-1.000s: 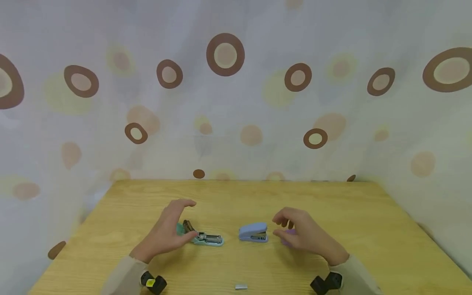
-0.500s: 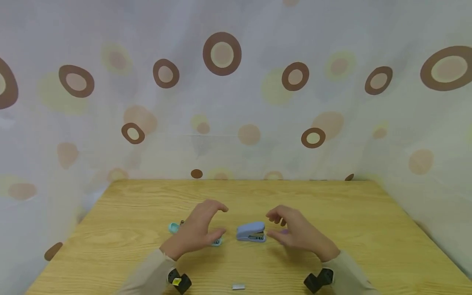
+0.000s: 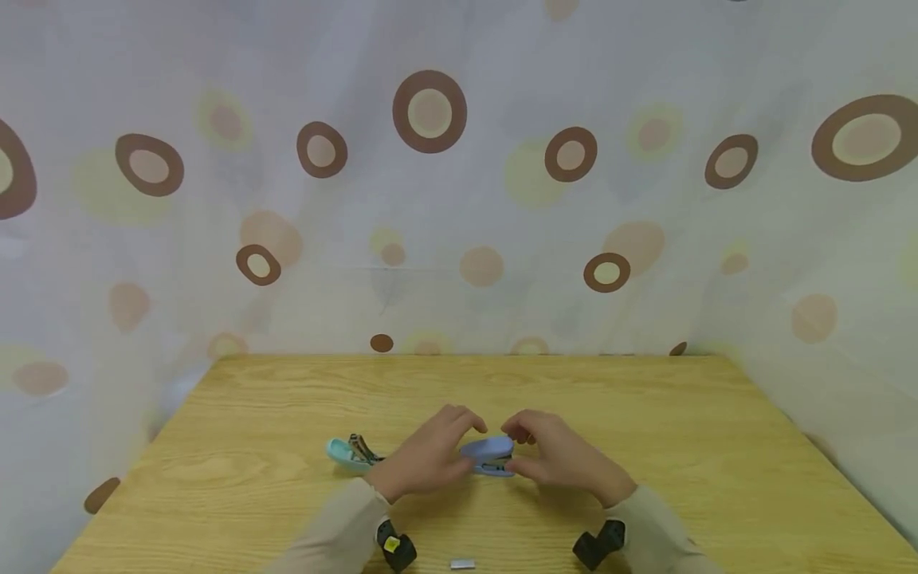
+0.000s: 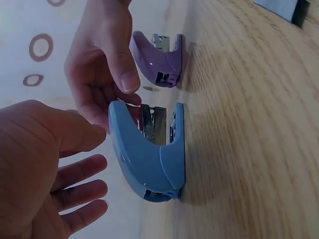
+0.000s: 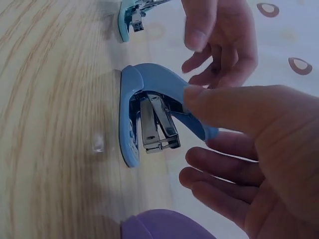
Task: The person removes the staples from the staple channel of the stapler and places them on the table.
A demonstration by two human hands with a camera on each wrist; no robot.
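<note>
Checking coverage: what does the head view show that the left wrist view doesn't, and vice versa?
Only head: the teal stapler and the sleeves.
Only left wrist: the purple stapler.
Both: the blue stapler, left hand, right hand, wooden table and patterned backdrop. The small metal strip shows in head; a grey piece in the wrist view's corner may be it.

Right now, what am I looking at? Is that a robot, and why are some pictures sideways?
No robot: those are a person's left hand and right hand, both bare. The wide picture comes from a camera on the person's head. The close-ups come from a black camera on each wrist, so the wooden table looks tipped up. On it are a turquoise stapler, a blue stapler, a purple stapler and a small silvery strip. The hands are at either side of the blue stapler, but neither clearly grips it.
</note>
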